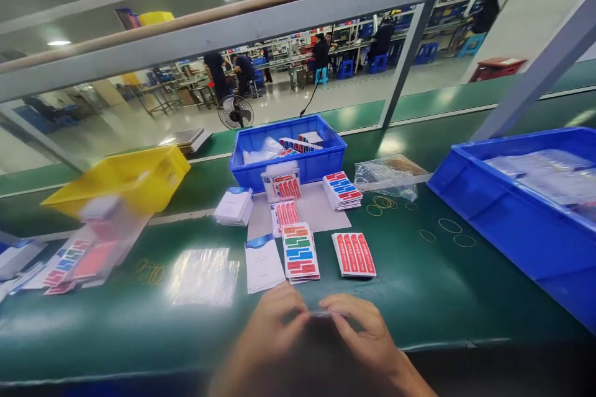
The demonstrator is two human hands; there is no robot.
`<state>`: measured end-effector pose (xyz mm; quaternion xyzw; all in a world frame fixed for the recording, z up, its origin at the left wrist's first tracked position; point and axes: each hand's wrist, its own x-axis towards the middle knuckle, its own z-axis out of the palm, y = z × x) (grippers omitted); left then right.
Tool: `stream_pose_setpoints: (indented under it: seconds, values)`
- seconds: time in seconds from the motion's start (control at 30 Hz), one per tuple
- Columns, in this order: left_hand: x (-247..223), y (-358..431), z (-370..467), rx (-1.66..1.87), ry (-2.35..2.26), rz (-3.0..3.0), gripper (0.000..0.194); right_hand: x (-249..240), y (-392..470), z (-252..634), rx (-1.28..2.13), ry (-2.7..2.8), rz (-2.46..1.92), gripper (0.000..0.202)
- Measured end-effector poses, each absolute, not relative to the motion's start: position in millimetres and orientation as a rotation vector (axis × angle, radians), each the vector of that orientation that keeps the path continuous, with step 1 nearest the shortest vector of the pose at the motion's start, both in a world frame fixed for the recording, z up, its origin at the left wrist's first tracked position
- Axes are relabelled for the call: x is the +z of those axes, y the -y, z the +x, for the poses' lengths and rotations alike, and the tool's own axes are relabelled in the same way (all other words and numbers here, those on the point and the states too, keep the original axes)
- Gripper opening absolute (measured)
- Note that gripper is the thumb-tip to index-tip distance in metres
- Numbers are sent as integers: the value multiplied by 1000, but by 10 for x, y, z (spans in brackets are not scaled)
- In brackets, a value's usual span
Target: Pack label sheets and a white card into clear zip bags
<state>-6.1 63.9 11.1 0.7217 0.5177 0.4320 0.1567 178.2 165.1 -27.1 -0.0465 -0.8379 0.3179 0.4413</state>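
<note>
Near the table's front edge, my left hand [279,316] and my right hand [365,325] pinch the two ends of a clear plastic bag [321,313], seen nearly edge-on. Whether anything is inside it cannot be made out. Just beyond my fingers lie a white leaflet [264,263], a stack of multicoloured sticker cards [300,252] and a stack of red sticker cards [354,254]. More red cards [285,216] lie behind them. Flat clear bags [205,276] rest on the green table left of my hands.
A blue bin [288,167] stands at the back, with white leaflets [233,206] and blue-red cards [343,190] before it. A larger blue bin [512,211] is right, a yellow bin [116,183] left. Rubber bands [384,203] lie scattered. A metal frame [405,68] crosses behind.
</note>
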Motion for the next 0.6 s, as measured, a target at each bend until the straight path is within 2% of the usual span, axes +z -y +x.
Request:
stream_pose_setpoints:
  seconds: [0.2,0.33,0.4,0.5,0.6]
  values:
    - [217,-849,-42,1133,-1546,2168,3,-331,-1746,1713,1141,2142,-382,15]
    - [318,-942,-22,1112,-1538,2254,8,-379,-1773,1669,1228,2169,-583,21]
    - [359,-989,-4,988,-1576,2216,6,-354,-1766,1639,1267,2192,-620,23]
    - [413,-1068,37,776,-1593,2274,7,-268,-1738,1587,1348,2173,-563,15]
    - [467,-1131,50,720,-1558,2357,13,-209,-1722,1562,1388,2130,-558,13]
